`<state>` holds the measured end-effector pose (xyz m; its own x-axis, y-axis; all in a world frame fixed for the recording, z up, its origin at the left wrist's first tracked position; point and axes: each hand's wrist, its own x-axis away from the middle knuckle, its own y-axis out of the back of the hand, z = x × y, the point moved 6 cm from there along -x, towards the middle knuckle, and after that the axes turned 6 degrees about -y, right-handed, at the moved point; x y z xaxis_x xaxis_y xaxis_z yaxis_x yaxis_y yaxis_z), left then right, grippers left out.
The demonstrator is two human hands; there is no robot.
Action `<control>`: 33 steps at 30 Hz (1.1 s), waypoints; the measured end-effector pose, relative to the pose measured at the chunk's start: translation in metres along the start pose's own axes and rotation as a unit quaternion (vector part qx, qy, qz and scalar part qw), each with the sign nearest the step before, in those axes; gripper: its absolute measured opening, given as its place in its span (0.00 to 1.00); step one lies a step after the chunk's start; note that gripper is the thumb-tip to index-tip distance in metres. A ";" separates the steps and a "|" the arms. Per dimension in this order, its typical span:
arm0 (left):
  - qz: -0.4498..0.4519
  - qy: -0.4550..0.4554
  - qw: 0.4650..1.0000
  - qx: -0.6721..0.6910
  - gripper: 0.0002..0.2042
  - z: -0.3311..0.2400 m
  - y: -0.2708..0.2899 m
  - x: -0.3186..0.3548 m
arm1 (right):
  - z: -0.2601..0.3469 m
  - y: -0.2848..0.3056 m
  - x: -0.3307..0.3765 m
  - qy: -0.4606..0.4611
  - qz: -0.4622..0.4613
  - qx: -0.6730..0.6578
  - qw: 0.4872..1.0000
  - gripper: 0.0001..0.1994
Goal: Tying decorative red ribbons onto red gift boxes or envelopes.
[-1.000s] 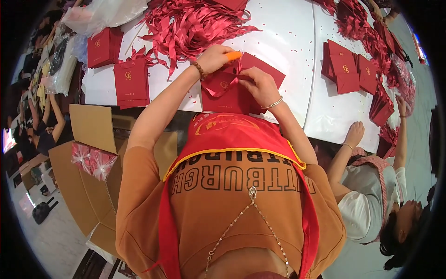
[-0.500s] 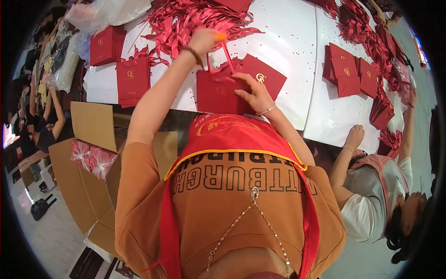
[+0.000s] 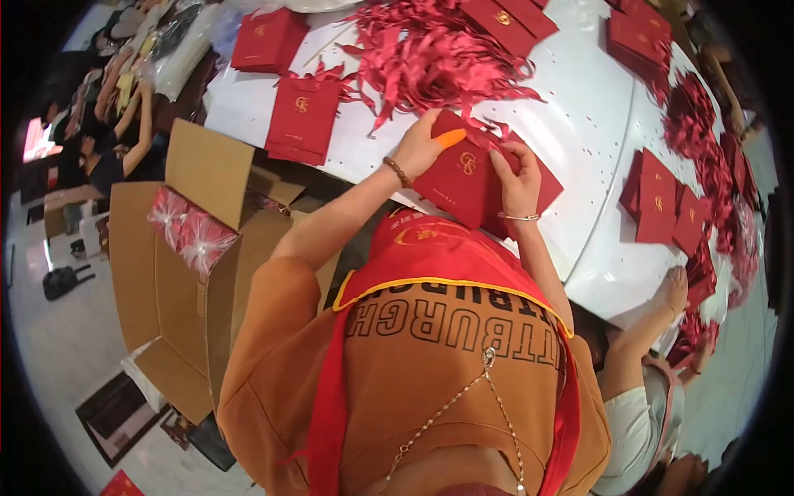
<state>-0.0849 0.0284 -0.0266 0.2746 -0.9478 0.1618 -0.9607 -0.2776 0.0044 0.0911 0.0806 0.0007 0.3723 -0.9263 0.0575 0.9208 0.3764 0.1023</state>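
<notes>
- Two hands work on one red paper bag lying flat at the near edge of the white bench.
- Left hand rests on the bag's left upper corner, fingers clasped over its edge; one orange fingertip cover shows on it, and a bead bracelet sits at the wrist.
- Right hand presses on the bag's right side, fingers curled down and pinching its top edge; a thin bangle circles that wrist.
- More red bags lie beneath this one, their edges showing on the right.
- A heap of red ribbons lies just beyond the hands, touching the bag's far edge.
- Another flat bag with ribbon handles lies to the left, well apart.
- A stack of bags lies to the right on the bench.
- An open cardboard box stands on the floor at the left, with red wrapped bundles inside.
- Another person's hand rests on the bench edge at the right.
</notes>
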 end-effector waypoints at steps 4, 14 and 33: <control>-0.102 -0.090 0.990 -0.023 0.26 0.000 0.046 0.008 | 0.018 -0.035 -0.008 -0.003 0.060 -0.047 0.997 0.15; -0.290 -0.035 0.909 -0.297 0.19 -0.019 0.302 0.022 | -0.007 -0.014 -0.006 -0.106 0.155 -0.065 0.980 0.13; -0.466 -0.149 0.660 -0.570 0.08 -0.031 0.248 -0.008 | -0.019 0.072 -0.015 0.004 -0.048 0.178 0.983 0.11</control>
<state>-0.3266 -0.0285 0.0036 0.6012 -0.4845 -0.6354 0.2712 -0.6242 0.7327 0.1541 0.1208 -0.0117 0.2885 -0.9572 0.0222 0.8534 0.2676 0.4474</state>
